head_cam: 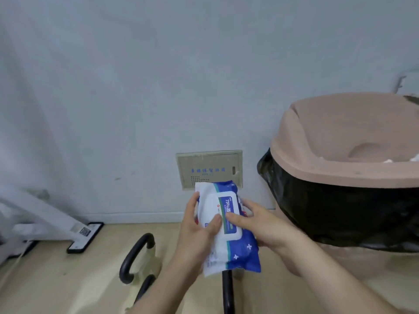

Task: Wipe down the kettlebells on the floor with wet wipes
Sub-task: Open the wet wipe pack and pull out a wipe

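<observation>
Head view: held the wet wipes pack (240, 252) between both hands, raised off the floor (56, 279) and in front of the wall (204, 87). Gripped along its left edge with the left hand (199, 230), fingers curled behind and thumb pressed on the white lid flap (210, 207), most likely to steady the soft pack. Clasped on the right side with the right hand (265, 227), one fingertip set on the flap beside the left thumb, seemingly placed to peel it open. Appeared closed, with no wipe showing. Tilted label-up toward the camera, probably to find the flap's edge. Left untouched on the floor directly below, not far from the wall edge: a kettlebell (137, 252) with a black handle, plus a second black handle (227, 291) half hidden under the pack, presumably another one. Set at the floor's right side, against the wall: a pink-lidded bin (340, 137) with a black liner (340, 211), handy for used wipes. Parked toward the left edge: a white frame (45, 214) on a black foot (86, 236). Judged as the very start, with no wiping begun yet.
</observation>
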A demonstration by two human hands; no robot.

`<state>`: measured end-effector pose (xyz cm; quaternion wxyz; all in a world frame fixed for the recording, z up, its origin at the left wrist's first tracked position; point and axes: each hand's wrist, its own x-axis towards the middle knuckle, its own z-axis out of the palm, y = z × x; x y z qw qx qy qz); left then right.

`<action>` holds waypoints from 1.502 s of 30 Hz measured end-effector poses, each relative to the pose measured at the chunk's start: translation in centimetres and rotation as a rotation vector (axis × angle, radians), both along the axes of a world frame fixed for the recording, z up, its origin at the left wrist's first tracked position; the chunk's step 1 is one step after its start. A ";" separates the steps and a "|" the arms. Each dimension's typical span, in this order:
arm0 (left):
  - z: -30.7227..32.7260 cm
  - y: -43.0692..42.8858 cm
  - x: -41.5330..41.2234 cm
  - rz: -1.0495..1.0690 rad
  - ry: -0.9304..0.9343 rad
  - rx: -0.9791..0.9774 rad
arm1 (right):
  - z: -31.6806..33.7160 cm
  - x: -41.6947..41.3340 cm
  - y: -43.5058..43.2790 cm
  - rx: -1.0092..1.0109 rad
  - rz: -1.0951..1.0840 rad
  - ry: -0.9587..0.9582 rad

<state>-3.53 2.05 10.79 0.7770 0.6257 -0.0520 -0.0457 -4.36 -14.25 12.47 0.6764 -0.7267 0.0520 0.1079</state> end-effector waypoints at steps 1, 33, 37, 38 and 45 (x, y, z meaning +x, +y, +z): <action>1.1 0.8 -0.9 -0.025 -0.004 -0.008 | 0.9 -1.0 0.4 0.104 0.013 0.006; 3.5 7.8 4.2 -0.056 -0.850 1.407 | 3.8 5.6 1.7 -0.111 0.359 0.017; 1.4 7.0 4.3 -0.109 -0.977 1.460 | 2.7 5.7 2.2 -0.296 0.333 -0.024; 1.2 6.9 4.3 -0.076 -1.005 1.463 | 2.7 5.7 2.0 -0.280 0.305 -0.029; 2.8 7.0 4.1 0.461 -1.127 1.220 | 2.2 5.3 2.0 0.119 -0.061 -0.042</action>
